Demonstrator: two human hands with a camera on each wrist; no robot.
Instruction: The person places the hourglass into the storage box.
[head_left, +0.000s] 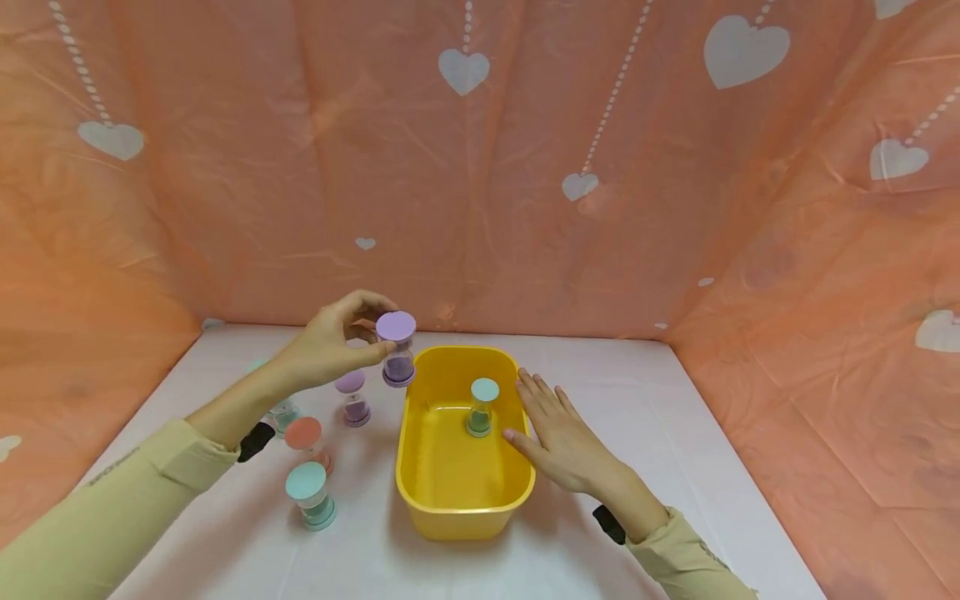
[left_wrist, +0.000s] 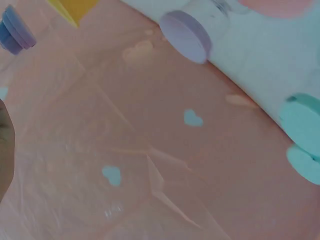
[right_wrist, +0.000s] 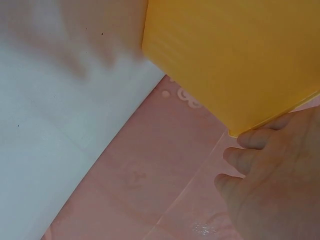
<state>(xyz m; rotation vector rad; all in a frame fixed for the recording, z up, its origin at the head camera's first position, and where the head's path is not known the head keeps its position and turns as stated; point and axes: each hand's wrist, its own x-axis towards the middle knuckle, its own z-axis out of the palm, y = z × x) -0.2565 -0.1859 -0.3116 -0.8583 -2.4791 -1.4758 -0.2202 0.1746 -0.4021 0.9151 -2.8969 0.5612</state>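
A purple hourglass [head_left: 399, 367] is pinched between the thumb and fingers of my left hand [head_left: 326, 346], held upright above the table at the left rim of the yellow bin [head_left: 465, 510]. My right hand [head_left: 562, 442] lies against the bin's right rim with its fingers extended. Inside the bin stands a mint-green hourglass [head_left: 482, 408]. In the right wrist view, the fingertips [right_wrist: 250, 140] touch the bin's edge. The left wrist view catches the held hourglass [left_wrist: 17, 32] at its upper left corner, with only a sliver of the hand.
Left of the bin stand a second purple hourglass [head_left: 352, 400], a coral hourglass [head_left: 303, 435] and a mint-green hourglass [head_left: 307, 483]. Another greenish one [head_left: 283, 415] is partly behind my left forearm. Orange cloth [head_left: 480, 208] with white hearts encloses the white table [head_left: 615, 375].
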